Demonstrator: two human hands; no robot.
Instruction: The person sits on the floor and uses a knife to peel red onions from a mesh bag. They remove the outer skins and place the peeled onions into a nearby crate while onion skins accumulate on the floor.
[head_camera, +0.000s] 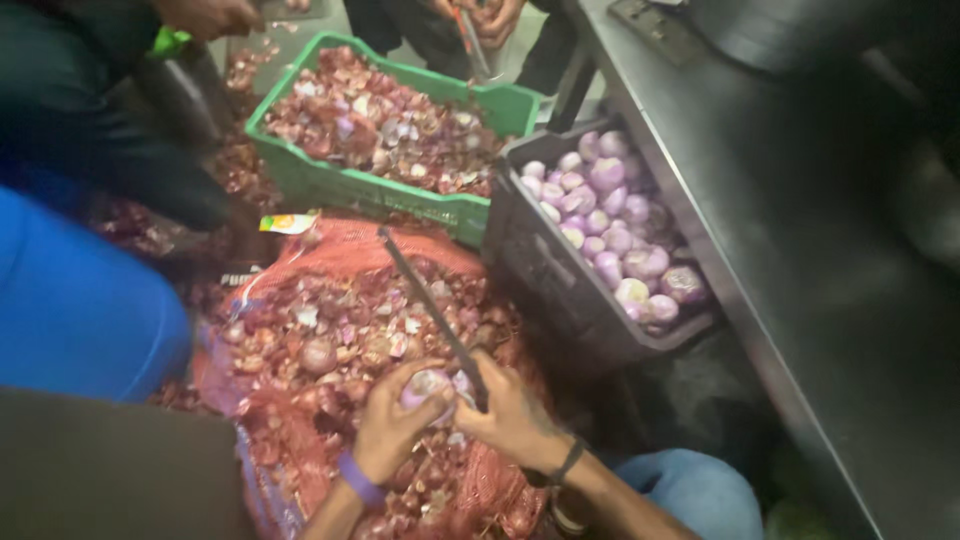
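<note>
My left hand (392, 425) curls its fingers around a peeled onion (428, 385), right over the red mesh sack (340, 250) full of onion skins (330, 335). My right hand (510, 415) squeezes shut on a long knife (432, 312), with the blade pointing up across the sack. A dark crate (560, 280) of peeled onions (610, 220) sits beside the sack, and a green crate (330, 185) of skins sits behind it.

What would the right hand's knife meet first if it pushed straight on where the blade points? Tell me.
Likely the orange mesh sack beyond the knife tip, then the green crate; depth is unclear.
</note>
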